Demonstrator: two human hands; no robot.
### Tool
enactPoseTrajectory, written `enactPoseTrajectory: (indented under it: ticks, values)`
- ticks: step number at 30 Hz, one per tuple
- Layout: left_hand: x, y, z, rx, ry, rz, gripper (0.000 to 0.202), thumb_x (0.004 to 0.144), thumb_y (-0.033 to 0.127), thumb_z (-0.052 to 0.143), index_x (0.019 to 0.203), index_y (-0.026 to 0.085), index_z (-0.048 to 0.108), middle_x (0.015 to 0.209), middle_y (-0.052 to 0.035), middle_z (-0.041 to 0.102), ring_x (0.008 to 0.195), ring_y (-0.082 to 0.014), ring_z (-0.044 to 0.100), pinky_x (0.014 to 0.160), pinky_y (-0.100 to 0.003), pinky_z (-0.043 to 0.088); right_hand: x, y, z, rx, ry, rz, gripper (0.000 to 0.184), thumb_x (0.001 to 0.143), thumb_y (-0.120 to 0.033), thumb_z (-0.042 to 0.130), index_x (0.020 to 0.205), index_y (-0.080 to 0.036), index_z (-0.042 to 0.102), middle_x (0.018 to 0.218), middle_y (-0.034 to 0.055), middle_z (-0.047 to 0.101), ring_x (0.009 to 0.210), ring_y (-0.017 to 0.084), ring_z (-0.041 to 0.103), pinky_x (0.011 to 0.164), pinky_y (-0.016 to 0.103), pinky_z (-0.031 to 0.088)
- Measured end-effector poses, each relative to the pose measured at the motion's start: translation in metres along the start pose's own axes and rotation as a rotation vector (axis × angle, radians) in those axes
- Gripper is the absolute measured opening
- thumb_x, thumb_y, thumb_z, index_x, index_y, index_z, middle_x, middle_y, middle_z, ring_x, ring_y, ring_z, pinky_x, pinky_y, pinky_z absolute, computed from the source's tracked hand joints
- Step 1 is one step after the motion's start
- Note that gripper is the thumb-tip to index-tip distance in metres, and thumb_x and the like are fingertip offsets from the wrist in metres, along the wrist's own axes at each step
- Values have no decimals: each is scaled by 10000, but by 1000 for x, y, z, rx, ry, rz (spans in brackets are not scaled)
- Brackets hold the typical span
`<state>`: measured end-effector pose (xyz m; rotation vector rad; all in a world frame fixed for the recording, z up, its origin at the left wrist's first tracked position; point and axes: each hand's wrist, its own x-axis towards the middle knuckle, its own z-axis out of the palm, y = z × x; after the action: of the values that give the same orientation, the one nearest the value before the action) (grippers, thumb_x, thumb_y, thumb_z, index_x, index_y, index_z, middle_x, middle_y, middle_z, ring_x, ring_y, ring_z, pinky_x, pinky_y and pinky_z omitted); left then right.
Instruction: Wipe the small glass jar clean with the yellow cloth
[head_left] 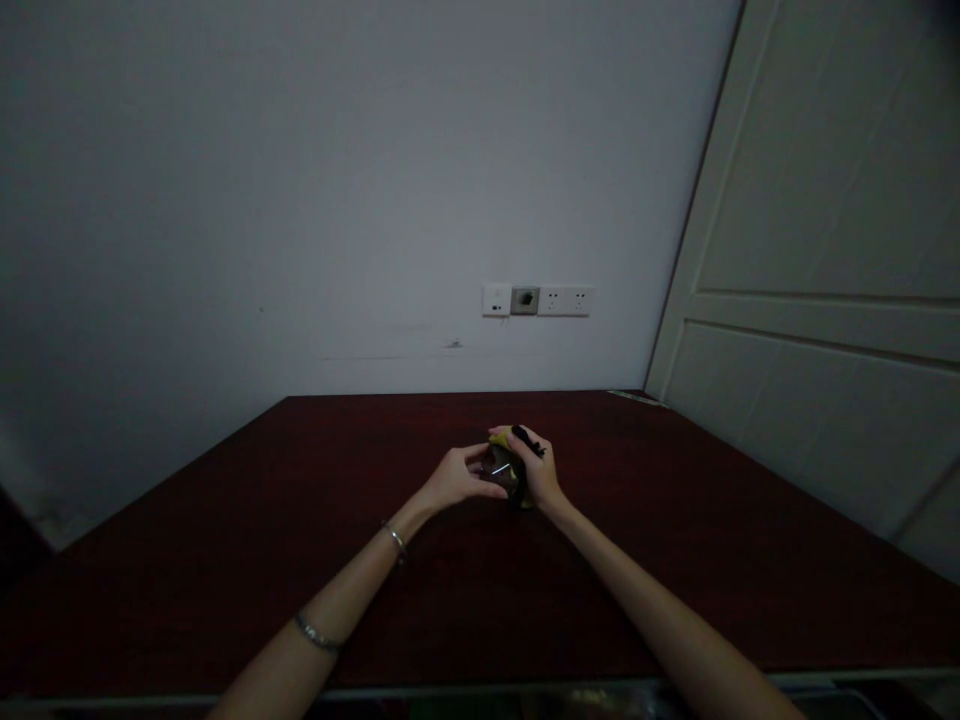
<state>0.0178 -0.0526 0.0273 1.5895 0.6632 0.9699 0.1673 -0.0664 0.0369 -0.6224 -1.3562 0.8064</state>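
Note:
My left hand (457,478) holds a small glossy, see-through dark item (500,470) with a white glint, its thumb below and fingers above. Its exact kind is too dark to tell. From the other side my right hand (541,470) is closed round a yellow and black bundle (500,438) that looks like cloth. This bundle presses against the glossy item, and part of it hangs below the right hand. Both hands are close together over the dark red table (360,450).
Behind the table rises a pale wall (300,200) with a row of sockets (564,300). A white panelled door (825,300) stands on the right. A thin pale strip (636,398) lies at the table's back right corner.

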Motion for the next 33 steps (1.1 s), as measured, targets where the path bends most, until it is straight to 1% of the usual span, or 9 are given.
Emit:
enactPoseTrajectory:
  ticks: [4,8,10,15,18,23,26,30,33]
  values:
    - [2,1,3,-2,67,12,741,438,119,823,1137,114,577,1137,-138,619,986,-254,608,898,-401,456,-5,-5,-1,-112,-33,-157,188,831,-304,519,887,-212,673,971,62,661,934,219,599,849,363,449]
    - [6,-2,1,-58,200,27,586,459,139,808,1019,102,639,1009,-109,676,900,-222,634,867,-364,465,-13,-10,2,-270,-190,-390,158,823,-255,533,890,-244,675,976,50,666,993,224,578,934,414,404]
    - [8,-4,-1,-69,237,27,540,466,147,804,982,98,652,962,-97,690,866,-209,639,850,-348,468,-14,-9,4,-310,-227,-422,163,822,-247,539,916,-253,672,980,47,671,1010,222,574,963,428,383]
    - [4,1,-2,-110,212,-11,525,529,214,794,1022,108,646,994,-110,680,852,-199,632,801,-322,475,-6,-8,3,-202,-107,-203,258,862,-346,481,1037,-244,641,1172,64,606,1108,224,538,989,413,375]
    - [1,7,-1,-122,255,-27,465,567,288,779,976,99,667,958,-121,686,804,-188,629,735,-288,474,0,-11,-4,-140,-195,-108,356,860,-367,479,1188,-247,545,1301,70,510,1191,226,477,1024,415,340]
    - [0,8,-4,-120,300,-67,424,590,412,751,859,89,694,833,-110,696,684,-157,609,623,-240,446,4,-12,-13,-219,-387,-155,701,712,-319,679,1333,-247,363,1422,83,348,1294,235,346,1082,425,244]
    - [0,6,-5,-102,283,-105,424,612,457,724,832,96,692,781,-94,690,637,-137,594,596,-232,435,6,-9,-15,-239,-410,-138,766,666,-303,716,1336,-236,352,1390,98,390,1265,238,386,1063,417,276]
    - [0,6,-4,-80,262,-135,417,629,472,707,828,106,689,781,-86,685,654,-135,597,610,-233,432,9,0,-16,-208,-331,-92,670,665,-318,712,1265,-223,430,1270,91,510,1147,229,503,999,393,360]
    - [0,7,-4,-69,257,-140,412,636,462,707,832,100,687,795,-97,686,671,-141,605,622,-234,433,9,6,-15,-181,-273,-61,622,661,-321,715,1220,-211,465,1219,85,545,1102,225,532,970,382,387]
